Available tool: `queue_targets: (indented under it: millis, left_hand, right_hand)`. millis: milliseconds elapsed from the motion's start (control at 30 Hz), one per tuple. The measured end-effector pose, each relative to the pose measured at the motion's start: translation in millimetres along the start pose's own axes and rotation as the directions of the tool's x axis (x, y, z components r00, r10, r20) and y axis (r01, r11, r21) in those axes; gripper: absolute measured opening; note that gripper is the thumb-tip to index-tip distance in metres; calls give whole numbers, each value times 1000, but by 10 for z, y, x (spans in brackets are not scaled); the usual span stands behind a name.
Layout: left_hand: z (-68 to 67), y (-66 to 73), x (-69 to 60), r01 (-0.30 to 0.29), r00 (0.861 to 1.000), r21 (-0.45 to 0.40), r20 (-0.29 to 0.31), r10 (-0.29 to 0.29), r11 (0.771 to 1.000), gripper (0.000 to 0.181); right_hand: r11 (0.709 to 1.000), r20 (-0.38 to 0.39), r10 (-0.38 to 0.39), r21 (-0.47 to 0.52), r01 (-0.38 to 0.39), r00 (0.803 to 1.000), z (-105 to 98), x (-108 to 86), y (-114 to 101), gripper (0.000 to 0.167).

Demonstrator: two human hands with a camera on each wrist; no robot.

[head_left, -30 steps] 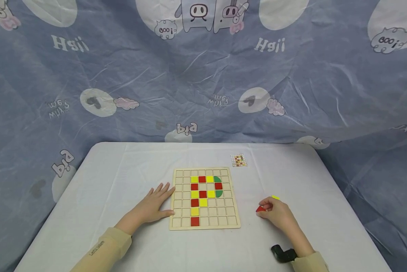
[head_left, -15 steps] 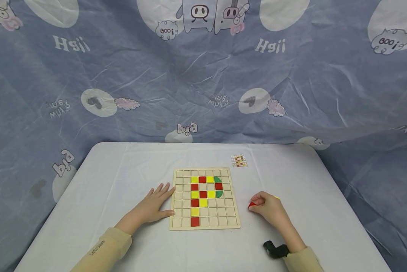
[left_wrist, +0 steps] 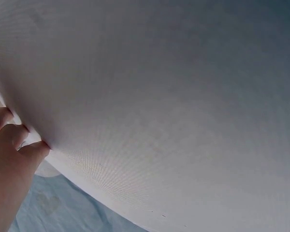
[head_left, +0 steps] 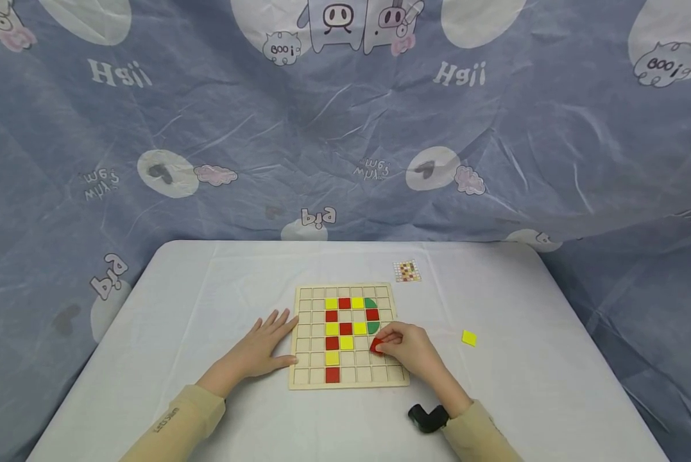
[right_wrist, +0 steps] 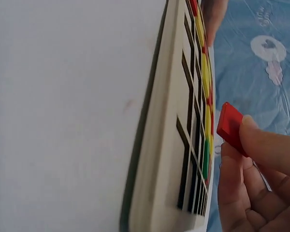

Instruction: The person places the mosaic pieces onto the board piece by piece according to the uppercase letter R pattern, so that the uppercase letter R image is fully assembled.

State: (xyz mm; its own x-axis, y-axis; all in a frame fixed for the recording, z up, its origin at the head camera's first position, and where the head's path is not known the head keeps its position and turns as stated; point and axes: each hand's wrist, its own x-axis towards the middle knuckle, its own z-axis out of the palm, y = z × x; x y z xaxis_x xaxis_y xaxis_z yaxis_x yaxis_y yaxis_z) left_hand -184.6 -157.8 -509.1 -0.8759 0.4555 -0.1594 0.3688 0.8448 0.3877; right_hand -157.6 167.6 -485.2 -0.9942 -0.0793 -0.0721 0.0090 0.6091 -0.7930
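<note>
A wooden grid board (head_left: pixel 316 380) lies on the table, with red and yellow square tiles and two green rounded tiles set in its cells. My left hand (head_left: pixel 260 348) lies flat at the board's left edge, fingers spread, fingertips and thumb touching the frame. In the left wrist view part of that hand (left_wrist: pixel 12 159) shows at the lower left. Over the board's right side my right hand (head_left: pixel 410 350) pinches a red square tile (right_wrist: pixel 232 126) between thumb and fingers. The tile is tilted and held above the cells in the right wrist view.
One yellow square tile (head_left: pixel 469 337) lies on the table right of the board. A small printed pattern card (head_left: pixel 407 271) lies behind the board's right corner. The black wrist camera (head_left: pixel 428 418) sits by the right sleeve. A patterned blue cloth (head_left: pixel 345 128) hangs behind the table.
My right hand has carried the red tile leftward from the table to above the board, leaving the yellow tile fully in sight. The left hand has stayed in place.
</note>
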Motion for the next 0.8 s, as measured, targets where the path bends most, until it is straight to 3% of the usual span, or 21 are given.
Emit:
queue_targets:
  millis: [233, 433, 800]
  left_hand:
    - [13, -18, 9, -7, 1000, 9, 2, 7, 1000, 87]
    - [2, -18, 8, -8, 1000, 16, 6, 8, 1000, 86]
    - [-2, -1, -5, 9, 1000, 6, 13, -9, 1000, 86]
  right_hand:
    - [997, 97, -74, -15, 76, 992, 123, 34, -56, 6]
    - [995, 160, -78, -47, 86, 984, 173, 55, -62, 5]
    - [988, 171, -95, -106, 114, 981, 217, 52, -92, 4]
